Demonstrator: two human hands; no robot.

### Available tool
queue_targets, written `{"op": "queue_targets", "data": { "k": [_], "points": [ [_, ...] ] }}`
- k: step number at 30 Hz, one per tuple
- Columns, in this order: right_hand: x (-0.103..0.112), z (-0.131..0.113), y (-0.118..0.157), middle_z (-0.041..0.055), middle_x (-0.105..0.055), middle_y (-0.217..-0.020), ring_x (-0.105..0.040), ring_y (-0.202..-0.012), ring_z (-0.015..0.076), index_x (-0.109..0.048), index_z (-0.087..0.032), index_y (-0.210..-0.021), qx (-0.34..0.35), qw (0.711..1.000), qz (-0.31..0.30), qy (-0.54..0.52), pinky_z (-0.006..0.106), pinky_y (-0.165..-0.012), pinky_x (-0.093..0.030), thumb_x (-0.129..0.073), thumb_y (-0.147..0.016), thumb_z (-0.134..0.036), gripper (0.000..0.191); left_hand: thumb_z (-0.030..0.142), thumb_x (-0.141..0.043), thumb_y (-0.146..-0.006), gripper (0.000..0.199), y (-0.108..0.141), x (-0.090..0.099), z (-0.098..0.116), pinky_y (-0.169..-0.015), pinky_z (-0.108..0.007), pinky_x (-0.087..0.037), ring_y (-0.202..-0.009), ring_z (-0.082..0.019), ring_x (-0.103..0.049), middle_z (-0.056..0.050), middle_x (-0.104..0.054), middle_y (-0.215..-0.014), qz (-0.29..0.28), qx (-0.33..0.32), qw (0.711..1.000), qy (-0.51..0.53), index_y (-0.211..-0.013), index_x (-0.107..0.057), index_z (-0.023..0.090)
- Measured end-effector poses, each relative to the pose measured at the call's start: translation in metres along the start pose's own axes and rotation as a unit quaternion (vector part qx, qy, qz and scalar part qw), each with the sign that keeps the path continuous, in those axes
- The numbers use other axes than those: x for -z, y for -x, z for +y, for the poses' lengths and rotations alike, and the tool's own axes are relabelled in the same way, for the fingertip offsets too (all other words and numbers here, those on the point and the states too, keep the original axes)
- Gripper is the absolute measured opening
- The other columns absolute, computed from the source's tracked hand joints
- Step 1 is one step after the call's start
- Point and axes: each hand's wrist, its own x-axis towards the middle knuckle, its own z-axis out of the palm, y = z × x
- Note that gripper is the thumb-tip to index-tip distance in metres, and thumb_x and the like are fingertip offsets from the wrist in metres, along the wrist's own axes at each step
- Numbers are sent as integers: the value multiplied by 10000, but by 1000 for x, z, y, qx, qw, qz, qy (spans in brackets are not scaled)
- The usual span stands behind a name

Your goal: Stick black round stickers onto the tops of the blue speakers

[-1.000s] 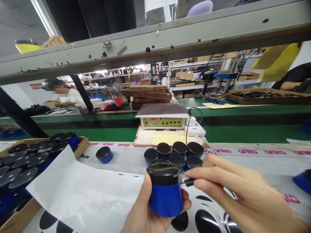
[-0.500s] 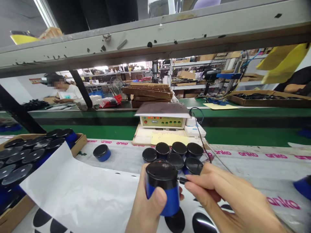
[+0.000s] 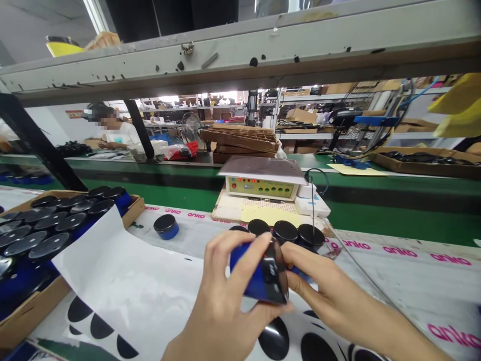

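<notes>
At six o'clock, the canister [image 3: 259,273] has a cobalt-blue body and a glossy black cap. Below it, the white sheet [image 3: 124,281] is marked with large black ovals. The bench liner [image 3: 376,271] at four o'clock is pale grey-white, with "anko" repeated in magenta. At nine o'clock, the cardboard tray [image 3: 133,213] is tan and packed with black-topped blue canisters, their black discs flecked with silver centres. At twelve o'clock, the shelf rail [image 3: 263,55] is grey, spotted with black, while the conveyor belt [image 3: 361,220] at three o'clock runs bright green.
</notes>
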Motion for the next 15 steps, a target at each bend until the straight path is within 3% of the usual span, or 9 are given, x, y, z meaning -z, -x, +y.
{"op": "queue_targets", "data": {
  "k": [3,8,15],
  "points": [
    [-4,3,-2,6,-567,-904,-561,-821,98,-487,-216,-946,0,1000,-6,-24,195,-708,-458,-370,-995,-230,128,138,-727,-761,602,-1,4,1,-1098,-340,-358,-1277,-220,-437,-69,-516,-1297,-11,-69,997,-19,-1277,-450,272],
    [-6,-1,-5,9,-571,-891,-562,-794,96,-473,-212,-937,50,998,22,-8,191,-690,-461,-375,-973,-155,119,-16,-620,-747,430,3,6,6,-1066,-393,-403,-1317,-229,-403,-77,-427,-1365,-24,-76,997,-15,-1037,-437,243],
    [-11,0,-3,24,-556,-830,-549,-740,120,-455,-188,-875,71,994,51,64,237,-652,-475,-411,-949,-149,95,-24,-553,-758,392,4,6,7,-1031,-450,-412,-1271,-257,-431,-110,-471,-1293,-21,-50,998,-20,-1031,-440,234]
  ]
}}
